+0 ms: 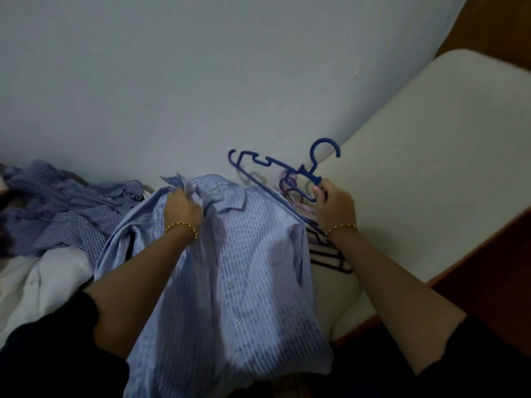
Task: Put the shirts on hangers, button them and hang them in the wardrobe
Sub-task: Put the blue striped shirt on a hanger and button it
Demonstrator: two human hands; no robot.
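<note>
striped blue shirt (230,271): unbuttoned, draped on bed | blue hanger (275,165): raised, tilted

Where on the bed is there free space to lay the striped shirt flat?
Free: the white mattress right of the spare hangers, up to the wooden frame. Crowded: the left side, covered by the checked shirt and white cloth.

Light blue striped shirt (230,268) lies front-up, placket partly buttoned. Left hand (182,206) grips bunched cloth just left of the shirt's collar. Right hand (333,205), just right of the shirt's shoulder, holds blue hanger (311,174) below its hook. Dark hangers (327,254) lie beside the shirt's right edge. Checked shirt (66,208) lies crumpled left of the striped shirt. Both shirts rest on the white bed (431,168).
</note>
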